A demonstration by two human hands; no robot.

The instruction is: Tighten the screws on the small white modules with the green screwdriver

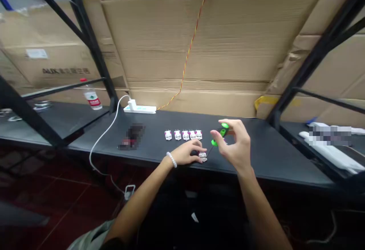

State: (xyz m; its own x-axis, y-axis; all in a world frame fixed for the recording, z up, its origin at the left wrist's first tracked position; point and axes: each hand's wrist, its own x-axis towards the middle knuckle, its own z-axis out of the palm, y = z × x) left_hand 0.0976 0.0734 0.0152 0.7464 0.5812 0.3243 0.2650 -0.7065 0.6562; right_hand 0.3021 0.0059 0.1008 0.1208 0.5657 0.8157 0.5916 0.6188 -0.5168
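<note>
The right hand (pixel 232 143), raised above the black bench (pixel 256 155), pinches a green-and-black plastic piece (pixel 219 136) between thumb and fingertips. The left hand (pixel 185 153), palm down, rests its curled fingers (pixel 196 148) on a small white circuit module (pixel 202 157), just in front of a row of five matching modules (pixel 184 135).

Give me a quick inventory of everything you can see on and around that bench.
white modules: five, white and pink, in a row on the shelf
loose module: one, white and pink, under the left hand
green-and-black object: one, in the right hand
black shelf: one, black, under these
power strip: one, white, at the shelf's back, cable attached
twisted wire: one, red and yellow, along the cardboard
water bottle: one, red cap, on the left shelf
cardboard sheets: several, tan, behind
left hand: one, beaded bracelet
right hand: one, pinching
</note>
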